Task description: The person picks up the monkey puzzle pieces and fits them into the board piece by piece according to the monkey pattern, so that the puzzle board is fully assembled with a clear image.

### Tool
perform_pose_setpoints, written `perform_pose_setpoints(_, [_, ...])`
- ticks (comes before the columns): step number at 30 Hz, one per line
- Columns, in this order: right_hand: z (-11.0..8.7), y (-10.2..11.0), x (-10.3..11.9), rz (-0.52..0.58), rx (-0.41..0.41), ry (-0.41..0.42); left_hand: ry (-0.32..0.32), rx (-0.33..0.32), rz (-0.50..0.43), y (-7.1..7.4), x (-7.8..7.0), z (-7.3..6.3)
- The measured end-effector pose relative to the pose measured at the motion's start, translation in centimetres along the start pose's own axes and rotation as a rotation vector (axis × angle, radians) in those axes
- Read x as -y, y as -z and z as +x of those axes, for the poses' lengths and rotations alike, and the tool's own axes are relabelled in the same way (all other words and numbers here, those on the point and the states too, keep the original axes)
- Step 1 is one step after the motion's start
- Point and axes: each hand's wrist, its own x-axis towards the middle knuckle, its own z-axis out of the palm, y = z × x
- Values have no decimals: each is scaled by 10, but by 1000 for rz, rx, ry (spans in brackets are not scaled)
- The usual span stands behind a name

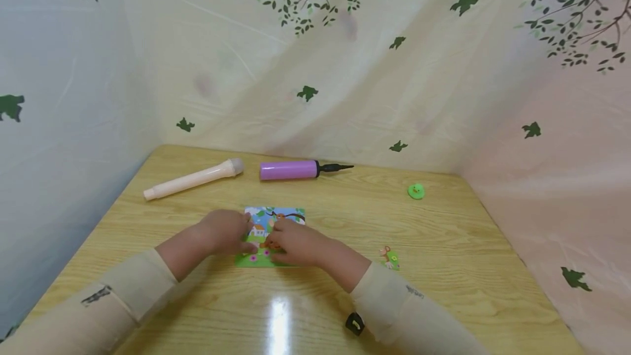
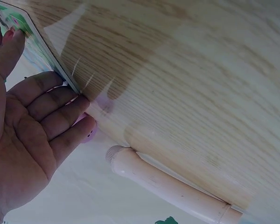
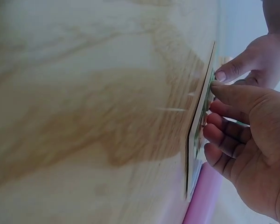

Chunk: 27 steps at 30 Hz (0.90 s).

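Note:
A flat jigsaw puzzle board (image 1: 288,261) lies on the table, printed with a house, a tree branch, flowers and green grass. My left hand (image 1: 227,233) is at its left side. In the left wrist view its thumb (image 2: 11,51) reaches over the board while the other fingers extend along the edge. The right hand (image 1: 298,242) lies over the middle of the picture. Its bent fingertips touch the board's top in the right wrist view, close to the left thumb. Whatever lies under those fingertips is hidden. A loose puzzle piece with a monkey (image 1: 389,257) sits to the right.
Behind the board lie a pale pink microphone-shaped tube (image 1: 194,179) and a purple hand pump (image 1: 289,170) with a black nozzle. A round green duck-faced toy (image 1: 416,191) is at the back right. Near the right forearm sits a small black object (image 1: 354,323). Printed cloth (image 1: 236,70) hangs behind the table.

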Motion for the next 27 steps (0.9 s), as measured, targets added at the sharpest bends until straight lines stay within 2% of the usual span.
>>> perform_pose_setpoints(7, [-15, -3, 1, -86, 19, 36, 0, -20, 8, 0, -1, 1])
perform_pose_setpoints(16, [-36, -4, 6, -185, -14, 80, 22, -4, 18, 2, -3, 4])
perform_pose_setpoints(24, [-56, -2, 6, -186, 24, 69, 26, 2, 18, 2, -4, 4])
perform_pose_setpoints(27, [-65, -2, 3, -132, 26, 50, 26, 5, 8, 2, -4, 4])
